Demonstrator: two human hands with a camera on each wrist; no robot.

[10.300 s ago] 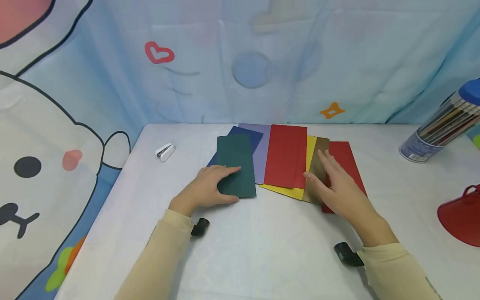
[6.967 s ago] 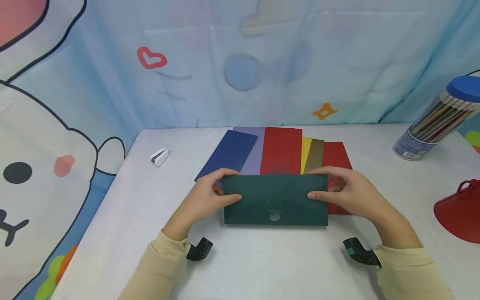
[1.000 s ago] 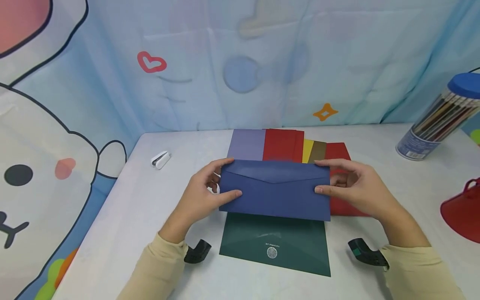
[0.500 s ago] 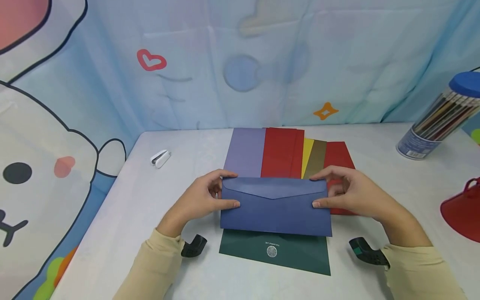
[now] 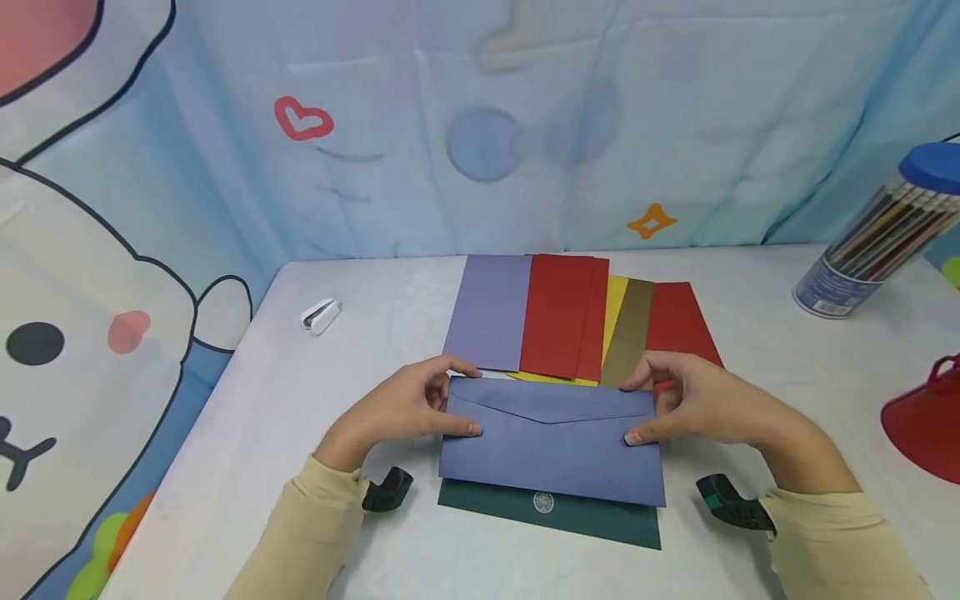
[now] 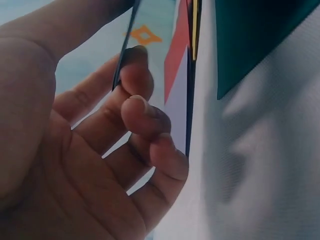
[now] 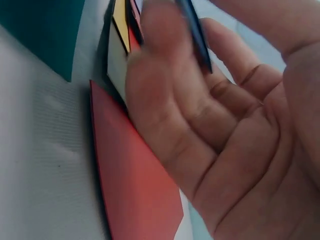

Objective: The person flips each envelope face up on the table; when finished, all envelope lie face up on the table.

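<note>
While left grip [image 5: 397,408] and right grip [image 5: 701,400] pinch blue envelope [image 5: 551,454], lidded tub [image 5: 836,292], pencils [image 5: 892,233] inside

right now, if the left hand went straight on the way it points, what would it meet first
Beyond the blue envelope it holds, the left hand would probably meet the purple envelope first, though the hand's height is unclear; it might pass over.

The head view is bright, with soft shadows on the surface [image 5: 255,408]; right wrist view, dimmer, blurry fingertips [image 7: 165,30] near twelve o'clock.
</note>
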